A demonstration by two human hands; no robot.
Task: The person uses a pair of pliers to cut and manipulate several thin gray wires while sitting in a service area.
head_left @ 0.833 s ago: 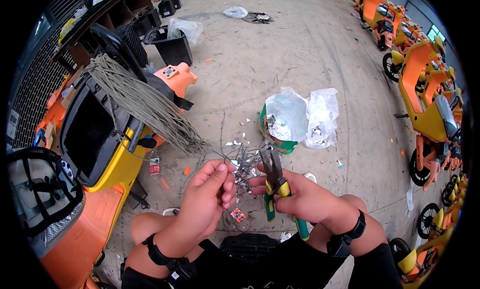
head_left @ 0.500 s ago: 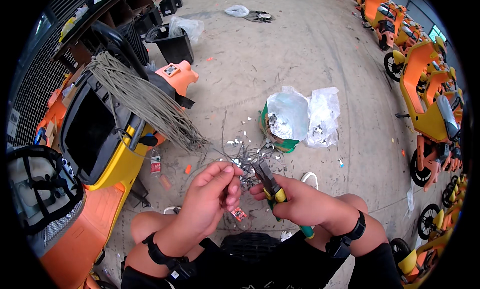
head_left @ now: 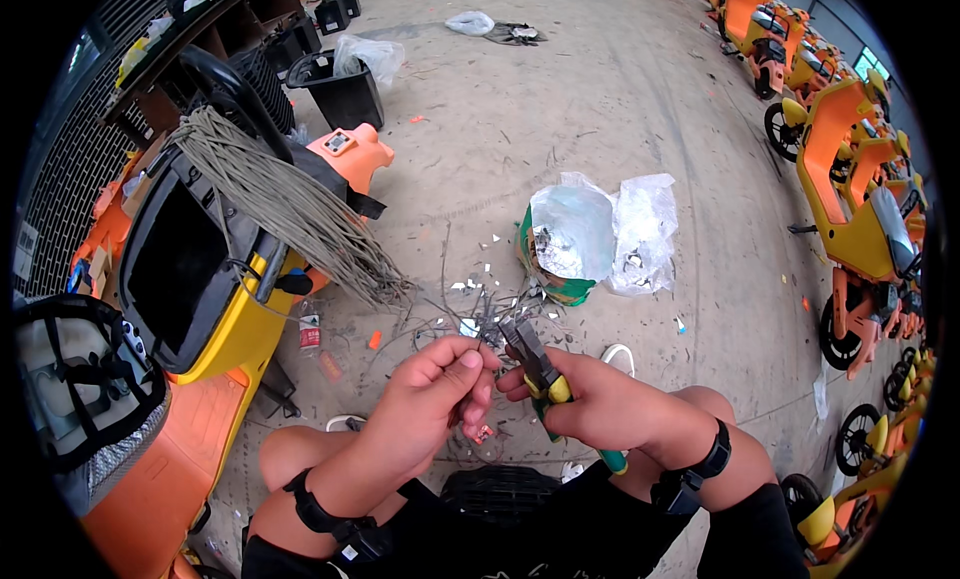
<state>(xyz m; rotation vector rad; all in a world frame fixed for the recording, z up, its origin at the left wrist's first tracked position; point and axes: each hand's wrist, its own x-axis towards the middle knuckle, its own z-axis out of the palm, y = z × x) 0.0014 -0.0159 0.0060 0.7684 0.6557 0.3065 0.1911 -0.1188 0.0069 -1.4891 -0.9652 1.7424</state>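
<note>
Our left hand (head_left: 440,384) pinches a thin wire (head_left: 478,331) from the grey bundle (head_left: 290,204) while our right hand (head_left: 590,404), fist closed on the pliers (head_left: 540,369), has swung them from upright to slant toward the pinch, perhaps already biting it; beyond, a green bag (head_left: 560,279) holds crumpled plastic (head_left: 575,229).

A bare grey concrete floor (head_left: 600,109), scuffed and littered with small scraps, fills the middle under even daylight. At three o'clock a row of orange and yellow scooters (head_left: 850,169) runs along the edge. At ten o'clock stand dark shelving (head_left: 190,39) and a black bin (head_left: 340,89). At twelve o'clock lies a crumpled plastic bag (head_left: 470,22).
</note>
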